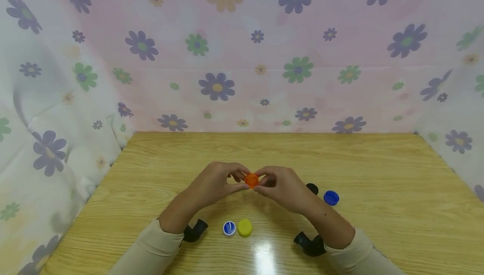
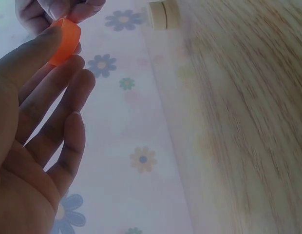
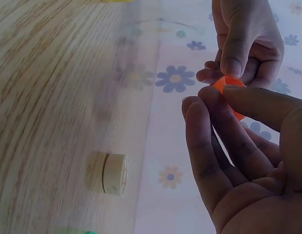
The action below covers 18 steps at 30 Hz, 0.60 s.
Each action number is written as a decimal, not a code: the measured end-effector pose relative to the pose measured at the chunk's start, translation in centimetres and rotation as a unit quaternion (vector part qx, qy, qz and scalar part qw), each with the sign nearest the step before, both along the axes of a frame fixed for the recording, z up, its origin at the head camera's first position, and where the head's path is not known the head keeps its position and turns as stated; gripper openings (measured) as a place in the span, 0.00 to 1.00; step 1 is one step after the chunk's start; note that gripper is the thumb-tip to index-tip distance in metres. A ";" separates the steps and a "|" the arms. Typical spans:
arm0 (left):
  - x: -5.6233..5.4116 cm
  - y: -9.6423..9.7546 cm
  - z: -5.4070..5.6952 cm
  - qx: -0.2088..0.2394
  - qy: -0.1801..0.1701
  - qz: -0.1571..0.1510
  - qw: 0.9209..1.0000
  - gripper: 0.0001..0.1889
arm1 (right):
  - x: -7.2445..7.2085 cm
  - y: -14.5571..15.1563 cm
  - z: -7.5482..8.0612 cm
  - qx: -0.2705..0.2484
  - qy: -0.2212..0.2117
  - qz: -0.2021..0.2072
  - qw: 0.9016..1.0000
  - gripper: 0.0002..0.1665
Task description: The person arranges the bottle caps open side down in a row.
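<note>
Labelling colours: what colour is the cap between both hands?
Orange; the cap shows best in the left wrist view.

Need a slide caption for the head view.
Left grip and right grip pinch an orange cap above a wooden table where a yellow cap and a blue cap lie.

Fingertips (image 2: 51,40) hide part of the orange cap (image 2: 69,40) — and the right forearm (image 1: 328,219) some of a black disc (image 1: 312,188). A green sliver (image 3: 91,232) (right wrist view) is cut off below.
</note>
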State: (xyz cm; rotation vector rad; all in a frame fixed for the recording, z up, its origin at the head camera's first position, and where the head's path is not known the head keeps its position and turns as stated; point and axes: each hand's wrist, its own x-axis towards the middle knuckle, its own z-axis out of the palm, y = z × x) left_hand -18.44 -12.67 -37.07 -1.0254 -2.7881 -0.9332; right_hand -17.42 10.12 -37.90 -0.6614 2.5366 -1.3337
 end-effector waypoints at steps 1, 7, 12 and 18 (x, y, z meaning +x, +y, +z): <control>0.0 0.0 0.0 0.000 0.001 0.000 1.000 0.15 | 0.0 0.0 0.0 -0.004 -0.006 0.001 1.000 0.17; 0.0 -0.1 -0.2 -0.003 0.012 -0.003 1.000 0.15 | 0.0 0.0 0.0 -0.041 -0.055 0.003 0.998 0.18; -0.1 0.0 -0.3 0.000 0.012 -0.007 1.000 0.14 | 0.0 0.0 0.0 -0.064 -0.074 0.004 0.995 0.20; 0.0 0.0 -0.2 0.007 0.003 -0.014 1.000 0.12 | 0.0 0.0 0.1 -0.052 -0.070 -0.006 0.996 0.16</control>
